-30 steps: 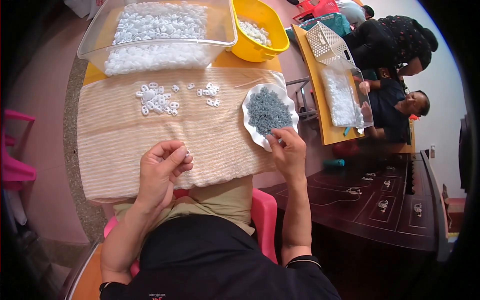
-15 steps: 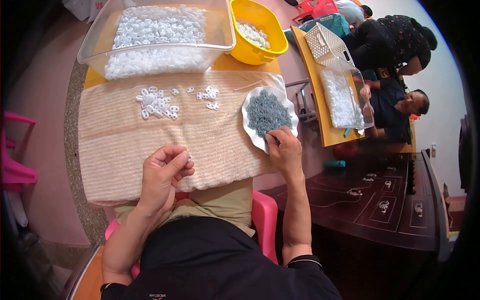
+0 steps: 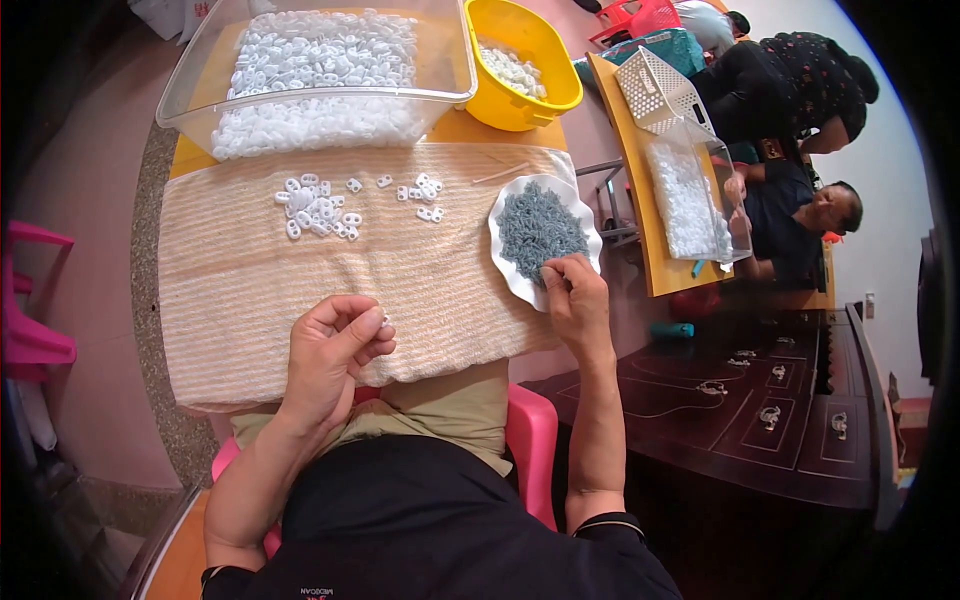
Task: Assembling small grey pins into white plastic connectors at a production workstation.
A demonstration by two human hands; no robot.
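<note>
My left hand (image 3: 335,345) is held above the near edge of the cloth, thumb and fingers pinched on a small white plastic piece (image 3: 386,321), mostly covered by the fingertips. At the near rim of a white scalloped plate (image 3: 498,262), my right hand (image 3: 580,305) has its thumb and forefinger pressed together. What that pinch holds, if anything, is too small to make out. Heaped on the plate are small grey pieces (image 3: 540,228). Farther off on the cloth lie a pile of white two-holed plastic pieces (image 3: 315,208) and a smaller group of them (image 3: 425,188).
A striped cloth (image 3: 240,320) covers the table. Beyond it stand a clear plastic bin (image 3: 190,105) of white pieces and a yellow tub (image 3: 515,118). On the right, people work at another table (image 3: 640,220) beside a dark wooden panel (image 3: 700,420).
The view has shifted slightly. My right hand has moved a touch to the right at the plate's near rim; my left hand keeps its pinch on the white piece.
</note>
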